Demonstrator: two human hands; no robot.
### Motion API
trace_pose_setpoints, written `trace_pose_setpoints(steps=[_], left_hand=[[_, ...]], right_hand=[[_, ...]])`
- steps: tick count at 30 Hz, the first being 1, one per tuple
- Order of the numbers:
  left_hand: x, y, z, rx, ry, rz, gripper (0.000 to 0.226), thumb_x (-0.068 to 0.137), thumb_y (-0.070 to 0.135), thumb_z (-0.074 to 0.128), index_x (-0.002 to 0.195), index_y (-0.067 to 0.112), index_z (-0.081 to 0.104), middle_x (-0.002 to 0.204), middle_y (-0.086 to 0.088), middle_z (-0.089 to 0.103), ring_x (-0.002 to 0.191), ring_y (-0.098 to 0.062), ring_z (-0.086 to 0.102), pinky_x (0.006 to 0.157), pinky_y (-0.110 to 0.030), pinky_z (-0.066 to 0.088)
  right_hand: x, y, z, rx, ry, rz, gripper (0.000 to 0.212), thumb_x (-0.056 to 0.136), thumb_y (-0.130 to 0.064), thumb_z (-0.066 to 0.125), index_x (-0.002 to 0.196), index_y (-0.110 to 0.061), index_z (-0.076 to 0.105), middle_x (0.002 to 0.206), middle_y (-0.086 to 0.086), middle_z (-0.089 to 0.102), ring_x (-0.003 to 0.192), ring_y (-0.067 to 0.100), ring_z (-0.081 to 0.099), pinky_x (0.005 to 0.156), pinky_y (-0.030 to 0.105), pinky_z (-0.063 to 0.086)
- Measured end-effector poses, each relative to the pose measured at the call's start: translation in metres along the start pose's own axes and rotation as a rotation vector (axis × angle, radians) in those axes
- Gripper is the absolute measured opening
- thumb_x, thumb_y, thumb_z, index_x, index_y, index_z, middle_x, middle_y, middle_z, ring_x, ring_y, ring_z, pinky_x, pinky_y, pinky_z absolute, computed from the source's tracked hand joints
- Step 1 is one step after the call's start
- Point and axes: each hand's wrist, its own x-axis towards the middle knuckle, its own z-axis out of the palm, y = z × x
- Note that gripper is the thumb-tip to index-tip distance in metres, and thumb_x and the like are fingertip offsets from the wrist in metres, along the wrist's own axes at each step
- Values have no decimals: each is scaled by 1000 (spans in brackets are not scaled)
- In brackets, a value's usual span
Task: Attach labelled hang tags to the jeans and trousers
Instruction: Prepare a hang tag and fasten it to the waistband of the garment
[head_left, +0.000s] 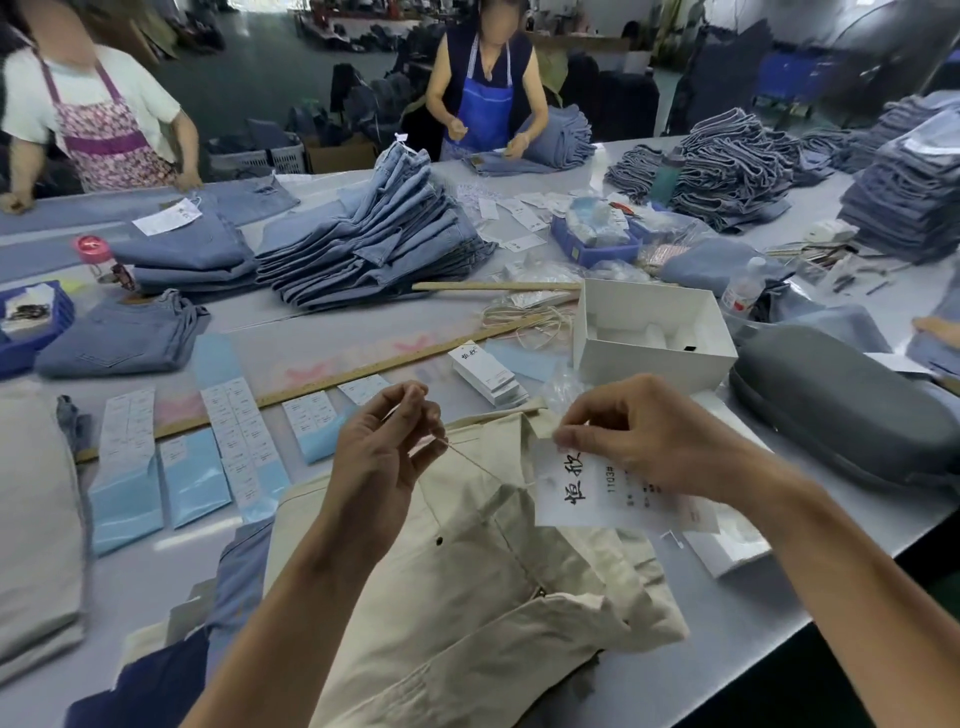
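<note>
Nearest, a pair of cream trousers (467, 597) lies crumpled on the grey table (779, 623), waistband turned toward the far side, which puts the attachment area under both hands. The cloth looks like stiff woven cotton, creased, with a dark rivet and a stitched seam.

The left hand (384, 457) pinches a thin tan string (467, 460) between thumb and fingertips and holds it raised, so the string runs taut toward the tag. The right hand (623, 436) grips the top edge of a white hang tag (587, 493) at the waistband, steadying it for threading or knotting; which of the two cannot be told. The tag is flat card with black printed characters.

Just beyond, a stack of spare hang tags (491, 374) sits within reach, with loose string coils (524, 322) and an open white box (654, 332) behind it. To the left, label sheets on pale blue backing (192, 467) lie in rows beside a long wooden ruler (332, 379).

Farther off, folded denim jeans (374, 239) stand in fanned piles, and two aproned people work at the far edge.
</note>
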Motion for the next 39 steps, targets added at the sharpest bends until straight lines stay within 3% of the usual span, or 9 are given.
trace_pose_setpoints(steps=[5, 9, 14, 21, 23, 27, 31, 34, 39], left_hand=[[2, 2, 5, -137, -78, 19, 7, 93, 24, 60, 93, 17, 62, 91, -7, 74, 90, -22, 71, 81, -35, 58], [0, 9, 5, -163, -193, 99, 8, 89, 18, 68, 94, 11, 69, 93, -12, 73, 90, -24, 71, 83, -38, 59], [-4, 14, 15, -46, -243, 177, 16, 82, 18, 79, 95, 8, 78, 81, -11, 72, 75, -21, 68, 73, -32, 58], [-15, 13, 20, 155, -231, 217, 17, 82, 13, 73, 97, 10, 81, 83, -9, 73, 80, -18, 67, 75, -28, 56], [-19, 13, 19, 258, -229, 255, 20, 81, 11, 73, 100, 10, 80, 84, -10, 74, 82, -19, 69, 75, -29, 56], [-28, 3, 18, 435, -244, 315, 29, 83, -1, 77, 107, 15, 74, 88, -8, 74, 86, -22, 72, 79, -38, 59], [-36, -17, 25, 568, -170, 371, 26, 86, -1, 77, 102, 18, 73, 87, -1, 76, 88, -22, 74, 78, -41, 57], [-40, -29, 30, 609, -124, 400, 24, 87, 2, 76, 102, 20, 72, 85, 2, 76, 86, -19, 74, 74, -30, 53], [-45, -38, 37, 617, -58, 456, 28, 86, 3, 78, 102, 24, 69, 84, 4, 75, 82, -17, 74, 71, -22, 52]], right_hand=[[-12, 10, 38, 173, -72, 197, 8, 94, -36, 69, 101, -32, 71, 82, 1, 76, 70, 13, 69, 69, 35, 56], [-35, 18, 70, -347, 300, -163, 27, 92, -26, 73, 118, -26, 65, 108, -11, 62, 97, 7, 58, 86, 28, 51], [-38, 9, 81, -216, 310, -299, 12, 89, -28, 76, 96, -19, 73, 84, -11, 62, 78, 6, 58, 70, 25, 50], [-27, 12, 87, -398, 245, -330, 8, 88, -4, 74, 85, -11, 72, 84, -2, 66, 77, 18, 60, 66, 32, 50], [-28, 13, 88, -221, 292, -257, 9, 86, -3, 76, 86, -12, 75, 84, -4, 70, 78, 15, 64, 69, 27, 51], [-28, 6, 77, 602, 329, 136, 9, 81, -14, 81, 88, -19, 81, 85, 0, 77, 77, 9, 70, 71, 17, 53], [-31, -3, 78, 1050, 333, 332, 30, 61, -29, 86, 85, -12, 81, 75, 3, 71, 65, 9, 63, 60, 17, 52], [-33, -10, 87, 1266, 345, 423, 31, 56, -26, 87, 82, -11, 80, 69, 2, 65, 59, 7, 59, 56, 16, 52], [-33, -16, 96, 1294, 392, 419, 26, 57, -25, 85, 78, -11, 80, 67, 3, 60, 59, 8, 55, 57, 17, 51]])
